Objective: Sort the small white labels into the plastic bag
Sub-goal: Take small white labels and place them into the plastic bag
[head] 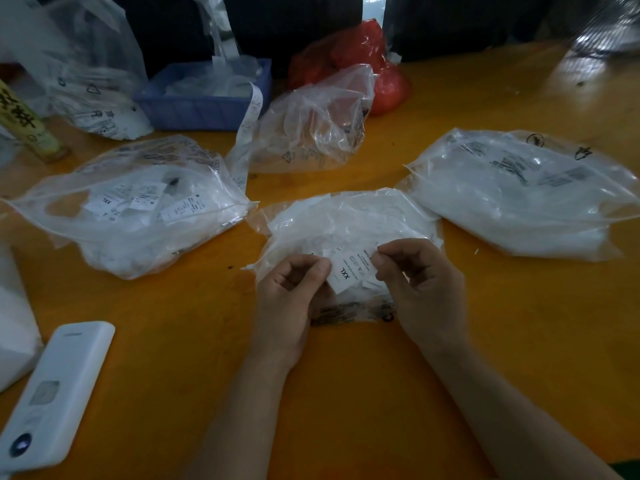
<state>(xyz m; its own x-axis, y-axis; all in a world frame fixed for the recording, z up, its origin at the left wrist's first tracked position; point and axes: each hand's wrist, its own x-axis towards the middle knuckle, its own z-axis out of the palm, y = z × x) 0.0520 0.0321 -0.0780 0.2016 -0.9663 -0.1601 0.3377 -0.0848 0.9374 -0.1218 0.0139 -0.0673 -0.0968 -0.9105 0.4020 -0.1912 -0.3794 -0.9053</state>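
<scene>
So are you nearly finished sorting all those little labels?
Probably not. Done: the left bag already holds sorted labels, some reading XXL. In hand: the left hand and right hand pinch one XXL label above the middle bag. Left: that middle bag is full of loose labels, so plenty remains.

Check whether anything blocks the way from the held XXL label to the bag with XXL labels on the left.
Nothing visible does. Both hands, left hand and right hand, pinch the label; bare table lies between it and the left bag.
</scene>
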